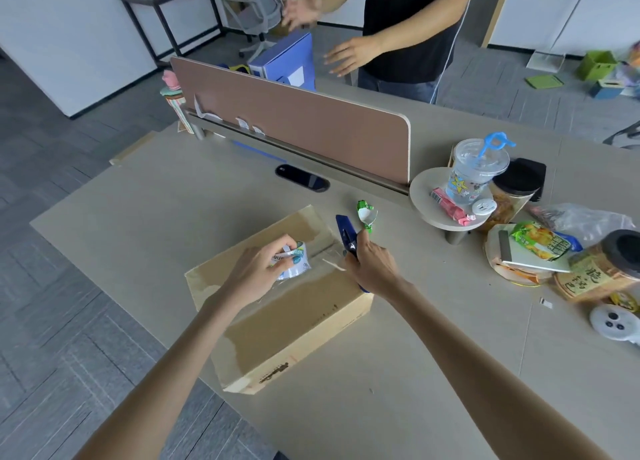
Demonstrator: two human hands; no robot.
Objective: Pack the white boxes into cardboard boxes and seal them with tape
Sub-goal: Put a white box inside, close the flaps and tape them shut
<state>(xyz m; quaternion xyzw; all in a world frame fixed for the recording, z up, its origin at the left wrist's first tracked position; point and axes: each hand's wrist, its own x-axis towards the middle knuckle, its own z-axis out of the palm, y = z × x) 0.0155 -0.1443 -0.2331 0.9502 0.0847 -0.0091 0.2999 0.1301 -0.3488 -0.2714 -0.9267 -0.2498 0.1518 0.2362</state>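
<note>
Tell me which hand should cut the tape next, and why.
Right. The right hand grips the blue cutting tool beside the strip pulled from the tape roll. The left hand is occupied holding that roll on the cardboard box.

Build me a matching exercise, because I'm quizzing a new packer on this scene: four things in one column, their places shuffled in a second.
Things
1. tape roll
2. blue tool
3. clear cup with blue straw
4. green wrapper

Places
A. on the round stand
B. gripped by the left hand, over the cardboard box
C. lying on the desk near the box's far corner
D. held in the right hand

Pairs: 1-B, 2-D, 3-A, 4-C
</note>
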